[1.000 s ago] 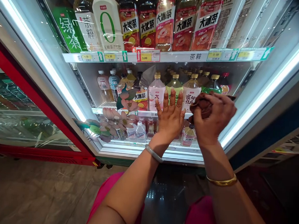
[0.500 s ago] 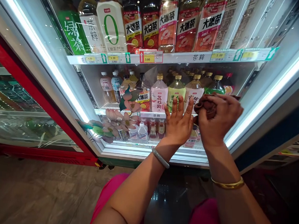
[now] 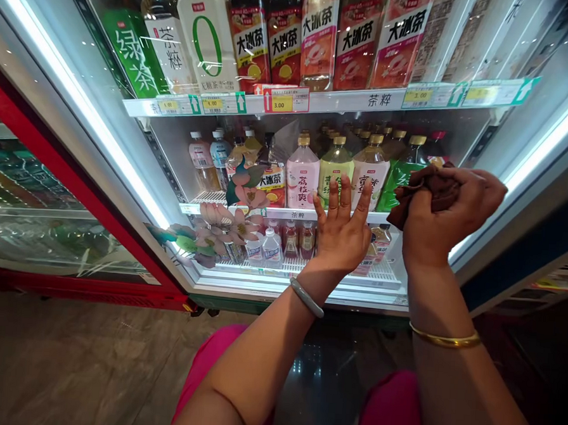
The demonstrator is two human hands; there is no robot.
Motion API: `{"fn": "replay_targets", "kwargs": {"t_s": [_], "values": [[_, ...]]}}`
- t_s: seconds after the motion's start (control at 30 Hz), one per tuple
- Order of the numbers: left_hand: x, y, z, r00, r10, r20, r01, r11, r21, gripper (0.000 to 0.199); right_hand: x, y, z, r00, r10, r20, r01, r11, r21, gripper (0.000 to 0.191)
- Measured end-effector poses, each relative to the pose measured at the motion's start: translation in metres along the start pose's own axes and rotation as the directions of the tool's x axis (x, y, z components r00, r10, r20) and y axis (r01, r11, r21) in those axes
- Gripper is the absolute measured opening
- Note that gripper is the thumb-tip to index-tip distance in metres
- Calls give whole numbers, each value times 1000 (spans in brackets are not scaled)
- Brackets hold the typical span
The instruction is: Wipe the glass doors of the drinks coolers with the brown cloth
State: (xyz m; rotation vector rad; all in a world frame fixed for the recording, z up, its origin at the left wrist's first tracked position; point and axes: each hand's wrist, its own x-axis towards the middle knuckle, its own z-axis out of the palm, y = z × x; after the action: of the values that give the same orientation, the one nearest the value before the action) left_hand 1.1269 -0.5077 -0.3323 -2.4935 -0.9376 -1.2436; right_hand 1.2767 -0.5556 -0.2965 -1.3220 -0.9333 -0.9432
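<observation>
A crumpled brown cloth point(image 3: 430, 190) is bunched in my right hand point(image 3: 455, 212), with the fingers closed around it, at the right side of the glass front of a lit drinks fridge. My left hand point(image 3: 342, 231) is spread with its fingers apart, palm toward the glass; whether it presses on the pane I cannot tell. Behind the left fingertips stand a yellow-green labelled bottle point(image 3: 336, 161) and a pale peach-labelled bottle point(image 3: 371, 166). Just left of the cloth, a green-labelled bottle point(image 3: 400, 180) is partly covered by it.
Large tea bottles point(image 3: 255, 43) line the upper shelf, above a strip of price tags point(image 3: 286, 102). A flower decoration point(image 3: 230, 225) shows on the glass at lower left. Small bottles point(image 3: 271, 248) stand on the bottom shelf. A red-framed fridge point(image 3: 89, 288) adjoins at left.
My right hand has moved to the right with the brown cloth, uncovering more of the green-labelled bottle. My left hand stays almost in place. The view has shifted slightly.
</observation>
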Motion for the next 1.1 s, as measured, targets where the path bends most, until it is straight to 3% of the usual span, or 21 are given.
{"fn": "replay_targets", "kwargs": {"t_s": [0.1, 0.17, 0.23, 0.3, 0.43, 0.53, 0.7, 0.83, 0.9, 1.0, 1.1], "values": [[-2, -3, 4, 1000, 27, -13, -27, 1000, 6, 83, -5, -22, 2, 995, -99, 3, 99, 995, -19, 34], [-3, -2, 9, 999, 24, -27, -23, 1000, 15, 78, -15, -32, -2, 981, -144, 133, 153, 987, -56, 28], [-7, 1, 15, 1000, 7, -30, -7, 1000, 19, 76, -24, -31, -7, 962, -150, 229, 175, 980, -93, 22], [-12, 7, 21, 1000, 8, -9, -8, 1000, 13, 80, -29, -18, -13, 956, -151, 251, 186, 975, -123, 21], [-23, 19, 32, 998, 57, 30, -57, 998, -7, 91, -20, 19, -17, 993, -110, 38, 112, 990, -82, 28], [-26, 22, 39, 997, 73, 19, -73, 997, 3, 90, -13, 21, -15, 998, -46, -50, 44, 998, -34, 34], [-27, 21, 51, 995, 101, 0, -101, 995, 15, 80, -27, -12, -18, 970, -114, 215, 140, 984, -110, 28], [-25, 27, 53, 997, 83, -7, -83, 996, -45, 82, -33, 4, -28, 948, -128, 291, 185, 967, -176, 23], [-23, 33, 50, 996, 87, 1, -86, 993, -82, 86, -29, 25, -32, 964, -104, 246, 158, 965, -211, 24], [-21, 43, 45, 992, 122, 20, -119, 987, -108, 87, -19, 49, -32, 998, -40, 49, 48, 984, -170, 28], [-21, 49, 44, 988, 150, 43, -144, 984, -103, 82, -15, 43, -26, 1000, -5, -20, 2, 992, -124, 30]]}}
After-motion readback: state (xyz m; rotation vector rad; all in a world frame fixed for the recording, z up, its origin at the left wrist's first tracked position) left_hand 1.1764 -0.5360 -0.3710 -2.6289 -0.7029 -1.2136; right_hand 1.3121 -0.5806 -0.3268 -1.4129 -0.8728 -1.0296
